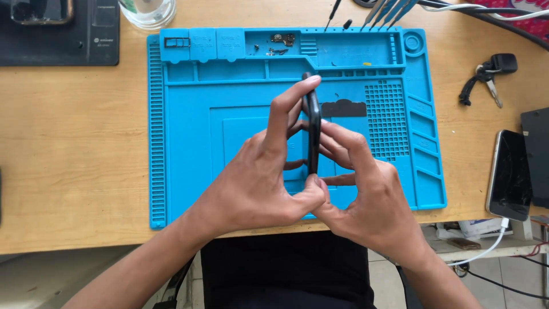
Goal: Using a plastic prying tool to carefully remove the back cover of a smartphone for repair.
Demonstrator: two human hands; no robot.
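Note:
A thin black phone [313,129] stands on edge above the blue repair mat [189,143], seen edge-on. My left hand [263,177] grips it from the left, index finger stretched up to its top end and thumb at its lower end. My right hand [360,189] holds it from the right, fingers pressed along its side and thumb meeting the left thumb at the bottom. A small dark flat part [343,108] lies on the mat just behind the phone.
Small loose parts [282,40] sit in the mat's top trays. Tweezers and screwdrivers [384,11] lie at the back. A key bunch [486,77], a charging phone [509,174] and a black device [536,154] are on the right; a black pad [60,31] and glass [147,12] on the left.

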